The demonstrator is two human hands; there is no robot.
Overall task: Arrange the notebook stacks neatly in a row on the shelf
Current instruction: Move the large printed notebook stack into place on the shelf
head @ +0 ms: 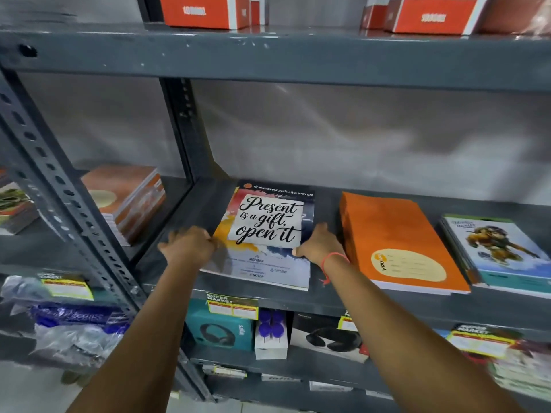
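Note:
A notebook stack with a "Present is a gift, open it" cover (268,222) lies flat on the grey shelf (328,305), left of centre. My left hand (190,244) grips its left edge and my right hand (317,242) grips its right edge, thumb on the cover. To its right lies an orange notebook stack (396,239), angled slightly. Further right sits a stack with a cartoon-figure cover (504,254), partly cut off by the frame edge.
A slotted grey upright (59,186) divides this bay from the left bay, where more notebook stacks (128,201) lie. Orange-and-white boxes (205,10) stand on the shelf above. Headphone boxes (220,326) and price tags fill the shelf below.

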